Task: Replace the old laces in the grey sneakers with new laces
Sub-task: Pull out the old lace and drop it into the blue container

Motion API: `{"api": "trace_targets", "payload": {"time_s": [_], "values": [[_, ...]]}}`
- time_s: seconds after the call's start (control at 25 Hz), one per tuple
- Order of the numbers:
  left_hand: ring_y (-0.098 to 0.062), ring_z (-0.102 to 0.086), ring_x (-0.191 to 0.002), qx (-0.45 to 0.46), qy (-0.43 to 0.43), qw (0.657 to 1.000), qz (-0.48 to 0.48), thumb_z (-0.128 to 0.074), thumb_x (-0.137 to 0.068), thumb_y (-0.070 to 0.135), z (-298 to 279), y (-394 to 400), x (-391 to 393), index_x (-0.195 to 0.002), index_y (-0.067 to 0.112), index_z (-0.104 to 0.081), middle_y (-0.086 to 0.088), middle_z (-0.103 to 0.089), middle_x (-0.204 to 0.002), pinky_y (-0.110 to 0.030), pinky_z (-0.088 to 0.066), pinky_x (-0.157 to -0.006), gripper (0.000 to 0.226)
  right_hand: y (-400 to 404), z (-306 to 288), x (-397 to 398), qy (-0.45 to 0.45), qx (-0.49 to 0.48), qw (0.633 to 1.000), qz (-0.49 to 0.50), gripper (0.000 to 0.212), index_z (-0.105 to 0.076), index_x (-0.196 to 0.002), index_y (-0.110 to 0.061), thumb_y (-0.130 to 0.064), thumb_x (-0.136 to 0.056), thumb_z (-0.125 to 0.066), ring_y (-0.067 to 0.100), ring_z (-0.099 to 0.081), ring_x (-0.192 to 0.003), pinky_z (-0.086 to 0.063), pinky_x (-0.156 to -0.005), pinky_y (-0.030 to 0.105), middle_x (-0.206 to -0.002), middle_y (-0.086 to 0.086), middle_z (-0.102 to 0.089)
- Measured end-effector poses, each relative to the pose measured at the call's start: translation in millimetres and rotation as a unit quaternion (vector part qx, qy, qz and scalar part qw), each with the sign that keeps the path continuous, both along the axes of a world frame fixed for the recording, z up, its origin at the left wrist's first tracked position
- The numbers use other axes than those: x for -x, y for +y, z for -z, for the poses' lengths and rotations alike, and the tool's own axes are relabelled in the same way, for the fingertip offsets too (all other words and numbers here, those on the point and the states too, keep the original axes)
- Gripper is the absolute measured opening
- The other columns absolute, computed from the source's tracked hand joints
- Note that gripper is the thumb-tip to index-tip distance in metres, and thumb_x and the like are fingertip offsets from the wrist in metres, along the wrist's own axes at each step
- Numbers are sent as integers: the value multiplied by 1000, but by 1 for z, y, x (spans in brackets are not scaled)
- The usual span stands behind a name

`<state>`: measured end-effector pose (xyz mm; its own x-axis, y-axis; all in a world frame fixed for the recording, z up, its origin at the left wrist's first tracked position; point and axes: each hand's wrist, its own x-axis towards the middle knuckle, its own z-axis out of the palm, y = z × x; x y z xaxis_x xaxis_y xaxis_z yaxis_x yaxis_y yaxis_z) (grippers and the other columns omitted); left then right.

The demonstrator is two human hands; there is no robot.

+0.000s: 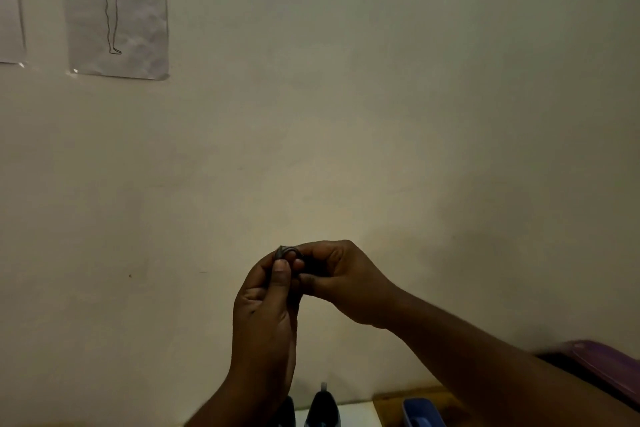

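Grip: both hands are raised in front of the wall and meet at the fingertips around a small dark lace (289, 251), which arches in a short loop above them.
Left hand: the left hand (265, 308) stands upright, palm toward the camera, thumb pressed up against the forefinger, pinching one side of the loop.
Right hand: the right hand (341, 279) comes in from the right, its fingers curled inward over the other side of the lace; the thumb lies along the bottom and meets the left fingers.
Lace: only the small arched part shows above the fingertips; the rest is hidden inside the two hands, and the dim light makes its colour hard to tell beyond dark grey.
Sneakers: two dark shoe shapes stand at the bottom edge, below the hands, one (323, 409) just right of the left wrist and another (286, 411) partly hidden behind that wrist. They are cut off by the frame, so their eyelets cannot be seen.
Surface: the shoes stand on a pale surface (356, 414), beside a wooden strip.
Blue box: a blue container (420, 412) sits on the wood, right of the shoes, under the right forearm.
Purple item: a purple flat-edged thing (609, 367) lies at the far right, behind the right arm.
Wall: a plain cream wall (381, 114) fills most of the view.
Papers: a sheet with a line drawing of a standing figure (116, 9) is stuck at the upper left, with a second sheet (10, 3) just beside it at the edge.
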<state>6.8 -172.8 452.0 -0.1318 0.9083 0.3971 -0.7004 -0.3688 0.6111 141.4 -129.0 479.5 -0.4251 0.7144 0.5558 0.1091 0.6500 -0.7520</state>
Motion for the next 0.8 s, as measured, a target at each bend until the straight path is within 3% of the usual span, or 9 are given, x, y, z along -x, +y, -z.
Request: {"api": "trace_targets", "payload": {"time_s": [0.16,0.36,0.48,0.6,0.72,0.8], "values": [[-12,-70,-102,15,-8,997,-73,-50,-99,16,3,-3,-9,-103,20,-73,0,-76,-100,-19,-56,-83,24,-3,7,10,44,-20,999,19,37,-73,-119,-14,8,-91,-68,31,-71,-110,-58,-98,47,-115,13,-75],[-10,-69,-102,30,-13,992,-121,-50,-99,17,0,-10,-15,-97,25,-74,6,-77,-95,-25,-48,-89,25,-3,7,12,94,30,995,-19,31,-73,-111,-5,14,-87,-68,27,-72,-103,-59,-92,38,-108,15,-74],[2,-66,-102,62,21,992,-108,-50,-101,22,-1,-13,-15,-100,26,-73,14,-76,-98,-26,-40,-92,24,-6,7,11,119,74,990,-33,22,-70,-102,-4,13,-89,-67,20,-72,-93,-58,-86,31,-97,11,-74],[5,-62,-105,78,70,991,-81,-50,-102,29,-1,-13,-11,-106,25,-74,17,-76,-104,-28,-37,-93,24,-7,11,7,116,112,986,-48,16,-71,-100,-8,4,-89,-71,19,-70,-87,-57,-81,32,-95,13,-71],[-4,-60,-116,99,84,991,-43,-50,-103,31,-2,-6,-4,-112,25,-74,11,-75,-113,-34,-37,-101,27,-8,14,7,146,194,967,-76,21,-70,-108,-8,-12,-88,-73,24,-71,-93,-58,-87,39,-103,15,-71],[-10,-53,-124,109,113,987,-47,-51,-103,33,-7,1,1,-118,29,-73,14,-71,-120,-39,-34,-109,27,-7,13,8,187,217,957,-39,27,-69,-108,-7,-17,-84,-74,20,-69,-83,-57,-77,33,-99,14,-72]]}}
